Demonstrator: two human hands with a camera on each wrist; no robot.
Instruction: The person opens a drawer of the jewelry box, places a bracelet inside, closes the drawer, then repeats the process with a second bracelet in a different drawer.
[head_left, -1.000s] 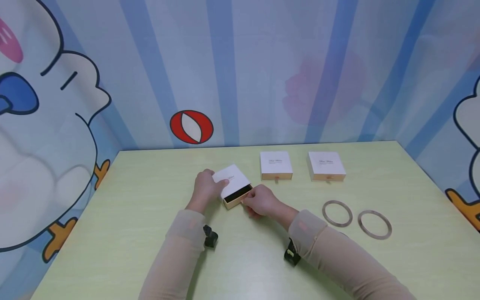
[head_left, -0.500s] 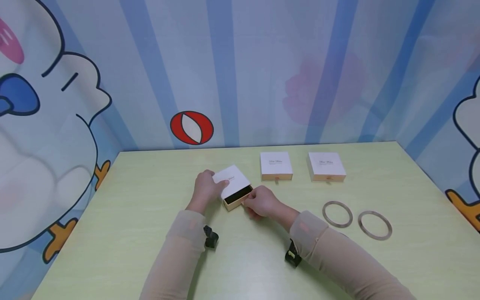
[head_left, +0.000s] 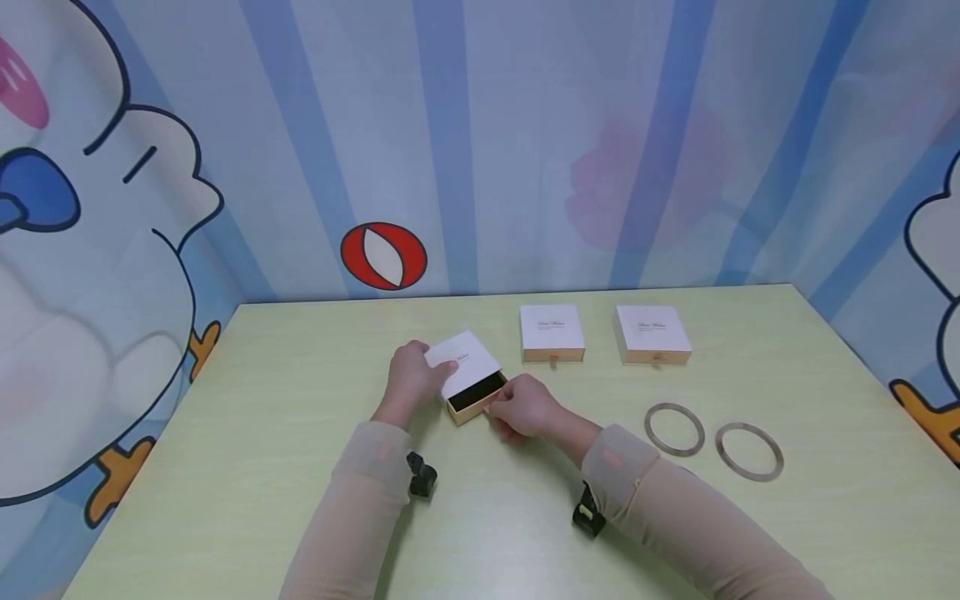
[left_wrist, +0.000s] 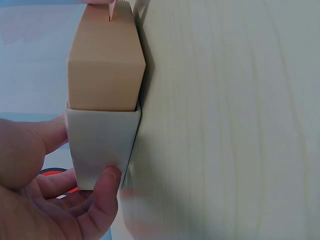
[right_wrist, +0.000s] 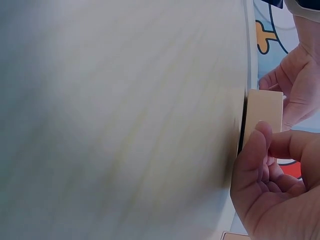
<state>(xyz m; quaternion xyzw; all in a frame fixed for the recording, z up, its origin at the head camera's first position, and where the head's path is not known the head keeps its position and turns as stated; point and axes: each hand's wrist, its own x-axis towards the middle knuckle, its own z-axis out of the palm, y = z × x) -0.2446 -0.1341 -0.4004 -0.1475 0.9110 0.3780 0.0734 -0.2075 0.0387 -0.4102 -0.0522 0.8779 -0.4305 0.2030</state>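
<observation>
A white drawer-style gift box [head_left: 463, 358] lies turned at an angle on the table, its tan drawer [head_left: 474, 402] partly out and showing a dark interior. My left hand [head_left: 411, 379] grips the white sleeve [left_wrist: 102, 147] from the left, thumb on top in the head view. At the drawer's front, my right hand [head_left: 525, 406] pinches the small pull tab [left_wrist: 111, 11] between thumb and finger. From the right wrist, the tan drawer front [right_wrist: 265, 107] shows beyond my fingertips, with the left hand behind it. The tab itself is mostly covered there.
Two similar closed boxes, one [head_left: 552, 333] nearer and one [head_left: 654, 333] farther right, stand toward the table's back edge. Two pale ring-shaped bangles [head_left: 675, 451] [head_left: 750, 477] lie flat to the right of my right forearm. A patterned cloth backdrop [head_left: 510, 167] rises behind the table.
The drawer has slid slightly farther out of the sleeve, toward me, along with my right hand. My left hand keeps its hold on the sleeve.
</observation>
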